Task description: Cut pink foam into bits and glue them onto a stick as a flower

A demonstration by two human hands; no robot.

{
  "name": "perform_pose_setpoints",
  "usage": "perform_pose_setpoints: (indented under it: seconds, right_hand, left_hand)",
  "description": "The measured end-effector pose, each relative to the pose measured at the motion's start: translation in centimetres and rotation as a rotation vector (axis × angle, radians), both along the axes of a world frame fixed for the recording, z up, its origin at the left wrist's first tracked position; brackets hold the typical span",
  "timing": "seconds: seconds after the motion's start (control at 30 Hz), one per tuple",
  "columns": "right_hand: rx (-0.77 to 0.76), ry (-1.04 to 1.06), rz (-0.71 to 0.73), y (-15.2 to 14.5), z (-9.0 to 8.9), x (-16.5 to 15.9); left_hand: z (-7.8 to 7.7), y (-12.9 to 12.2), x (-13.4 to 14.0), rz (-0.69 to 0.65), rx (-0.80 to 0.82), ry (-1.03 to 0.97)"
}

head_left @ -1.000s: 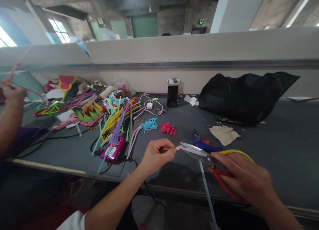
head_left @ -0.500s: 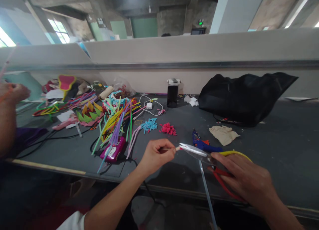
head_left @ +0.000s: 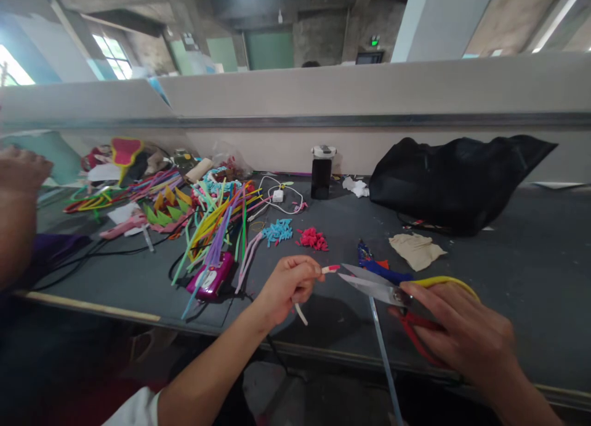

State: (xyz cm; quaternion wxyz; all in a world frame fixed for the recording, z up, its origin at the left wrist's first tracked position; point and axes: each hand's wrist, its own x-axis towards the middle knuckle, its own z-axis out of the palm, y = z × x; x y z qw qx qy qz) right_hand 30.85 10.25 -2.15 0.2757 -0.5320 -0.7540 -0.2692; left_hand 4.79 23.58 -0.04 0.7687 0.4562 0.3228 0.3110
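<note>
My left hand (head_left: pixel 289 287) pinches a thin white pipe cleaner (head_left: pixel 301 314) with a red tip. The tip pokes out past my fingertips toward the right, and the white tail hangs below the hand. My right hand (head_left: pixel 466 330) grips scissors (head_left: pixel 376 285) with one yellow and one red handle. Their blades are parted a little, with the points just right of the red tip and apart from it. Beyond the hands lie a pile of short red pieces (head_left: pixel 313 239) and a pile of short blue pieces (head_left: pixel 277 231).
Behind the scissors lies a blue glue gun (head_left: pixel 385 271), near a beige cloth (head_left: pixel 417 251). A black bag (head_left: pixel 443 186) and a phone (head_left: pixel 321 178) stand farther back. Coloured pipe cleaners (head_left: pixel 217 229) lie across a magenta box (head_left: pixel 212 278). At far left is another person's arm (head_left: pixel 18 210).
The scissors have opened and drawn back right from the pipe cleaner. The red tip now shows in full, and the white tail has come into view below my left hand.
</note>
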Motion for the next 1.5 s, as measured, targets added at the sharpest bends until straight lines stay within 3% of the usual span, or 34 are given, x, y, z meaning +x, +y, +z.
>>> perform_pose_setpoints:
  seconds: [0.13, 0.8, 1.5]
  right_hand:
    - [-0.023, -0.070, -0.005, 0.0, 0.2, -0.3]
    - [-0.057, -0.252, -0.031, -0.2, -0.4, 0.7]
    - [-0.099, -0.214, 0.022, -0.1, -0.1, 0.5]
  left_hand:
    - [0.2, -0.1, 0.0, -0.031, -0.073, -0.013]
    - [-0.1, -0.2, 0.0, -0.072, -0.101, 0.028]
    - [0.4, -0.4, 0.0, -0.038, -0.042, 0.074]
